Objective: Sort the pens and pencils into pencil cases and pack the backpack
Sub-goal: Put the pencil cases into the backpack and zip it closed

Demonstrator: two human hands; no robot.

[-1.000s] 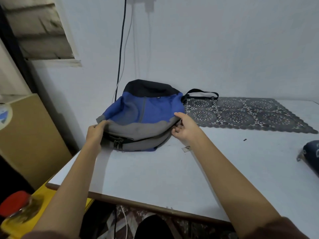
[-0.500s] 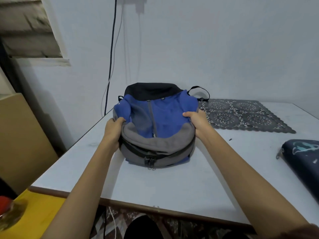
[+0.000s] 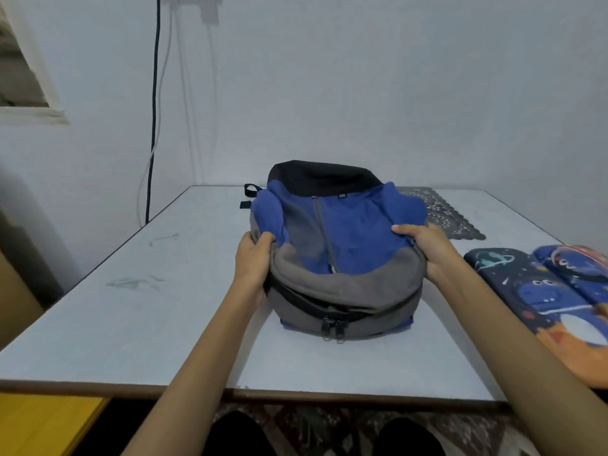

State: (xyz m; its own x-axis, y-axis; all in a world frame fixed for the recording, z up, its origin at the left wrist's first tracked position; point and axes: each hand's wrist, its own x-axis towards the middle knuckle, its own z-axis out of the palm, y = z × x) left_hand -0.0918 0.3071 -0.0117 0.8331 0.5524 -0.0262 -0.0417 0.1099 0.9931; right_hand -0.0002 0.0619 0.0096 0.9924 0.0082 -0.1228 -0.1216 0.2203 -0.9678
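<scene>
Squarely on the table (image 3: 131,317) lay the backpack (image 3: 345,232), its sides gripped by the left hand (image 3: 253,261) and right hand (image 3: 424,248); it probably wanted steadying, zip nearest, before opening for the pencil cases (image 3: 539,291) alongside

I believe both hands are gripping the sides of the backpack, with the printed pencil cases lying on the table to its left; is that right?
Not quite. The head view shows the pencil cases lying on the table to the right of the backpack, not to its left. The rest holds: the left hand and right hand grip its sides.
</scene>
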